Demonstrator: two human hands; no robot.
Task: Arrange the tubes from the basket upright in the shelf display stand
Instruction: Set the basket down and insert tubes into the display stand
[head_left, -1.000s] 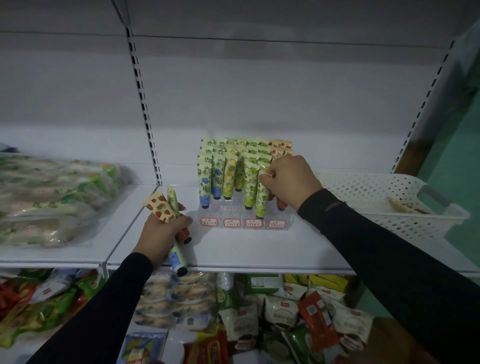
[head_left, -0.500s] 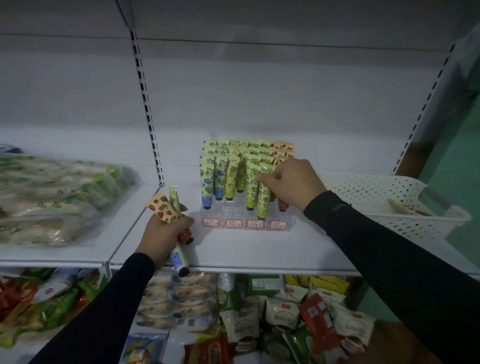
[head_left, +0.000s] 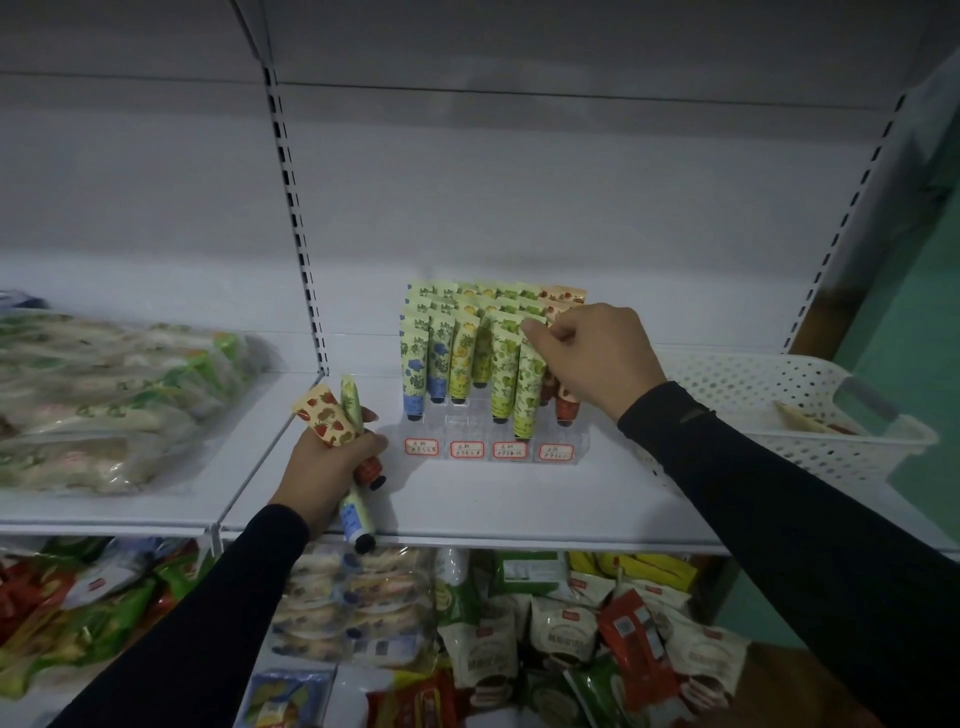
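Right hand (head_left: 592, 358): pinches green tube (head_left: 527, 389), upright, cap down in stand (head_left: 493, 447), probably seated.
Left hand (head_left: 324, 467): grips two tubes (head_left: 332, 415), tilted, caps down.

My right hand (head_left: 597, 358) now sits a touch higher on the green leaf-printed tube (head_left: 527, 389), pinching its flat crimped top, and that tube stands straighter in the near row of the clear plastic stand (head_left: 571, 449).
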